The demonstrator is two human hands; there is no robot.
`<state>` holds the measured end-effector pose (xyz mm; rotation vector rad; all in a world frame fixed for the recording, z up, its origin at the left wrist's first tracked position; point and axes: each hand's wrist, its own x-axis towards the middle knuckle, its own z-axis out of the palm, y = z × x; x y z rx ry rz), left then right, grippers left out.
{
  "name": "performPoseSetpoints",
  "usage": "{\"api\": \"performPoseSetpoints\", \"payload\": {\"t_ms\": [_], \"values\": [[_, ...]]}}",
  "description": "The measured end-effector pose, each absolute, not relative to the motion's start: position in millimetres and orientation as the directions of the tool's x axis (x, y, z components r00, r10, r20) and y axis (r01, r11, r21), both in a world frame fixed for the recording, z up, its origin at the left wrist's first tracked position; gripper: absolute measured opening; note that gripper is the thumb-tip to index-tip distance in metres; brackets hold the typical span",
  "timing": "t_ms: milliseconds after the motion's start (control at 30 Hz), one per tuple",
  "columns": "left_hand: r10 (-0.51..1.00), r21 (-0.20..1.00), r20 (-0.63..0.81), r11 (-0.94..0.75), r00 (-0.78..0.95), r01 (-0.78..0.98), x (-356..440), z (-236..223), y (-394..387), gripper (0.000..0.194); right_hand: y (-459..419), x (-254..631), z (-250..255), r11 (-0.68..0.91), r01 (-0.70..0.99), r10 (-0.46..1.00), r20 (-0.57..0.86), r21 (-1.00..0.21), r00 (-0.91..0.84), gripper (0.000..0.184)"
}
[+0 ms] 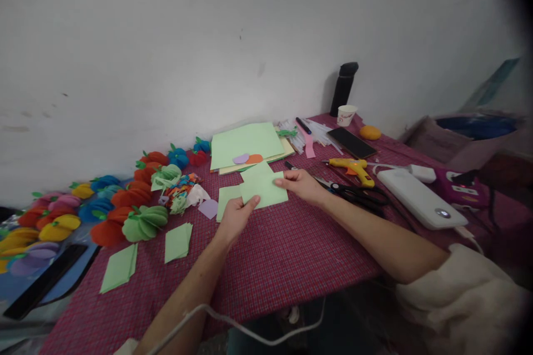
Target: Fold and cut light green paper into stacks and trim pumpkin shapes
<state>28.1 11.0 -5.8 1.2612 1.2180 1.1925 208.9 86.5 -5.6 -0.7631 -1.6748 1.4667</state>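
Note:
Between my two hands is a piece of pale green paper [270, 194], lifted a little above the checked tablecloth. My left hand [237, 215] pinches its lower left edge, thumb on top. At its upper right corner, my right hand [303, 185] grips it between thumb and fingers. Another green piece [256, 170] shows just behind it; whether it is held too, I cannot tell. Under and left of these lies a green sheet [227, 199]. Two small stacks of cut green paper, one nearer [177, 243] and one farther left [119, 267], rest on the cloth.
Paper pumpkins [145, 223] in several colours crowd the left side, beside paper scraps [183, 191]. Large green sheets [245, 141] lie by the wall. Rightward are scissors [353, 193], a yellow glue gun [353, 169], a phone [352, 143], a white power bank [420, 199], a cup [346, 115] and a black bottle [343, 89].

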Motion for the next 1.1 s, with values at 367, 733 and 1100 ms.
{"api": "performPoseSetpoints", "payload": {"t_ms": [367, 733, 1100], "values": [[0.986, 0.983, 0.121, -0.103, -0.117, 0.151, 19.9, -2.0, 12.2, 0.037, 85.9, 211.2, -7.1, 0.397, 0.161, 0.798, 0.253, -0.904, -0.547, 0.037], [0.994, 0.998, 0.043, -0.037, -0.104, 0.060, 20.4, -5.3, 12.8, 0.044, 84.9, 210.6, -7.7, 0.373, 0.101, 0.790, 0.258, -0.923, -0.556, 0.036], [0.998, 0.999, 0.032, -0.034, -0.056, -0.034, 19.3, -10.4, 14.9, 0.040, 85.6, 210.5, -7.2, 0.324, 0.055, 0.813, 0.249, -0.944, -0.527, 0.028]]}}
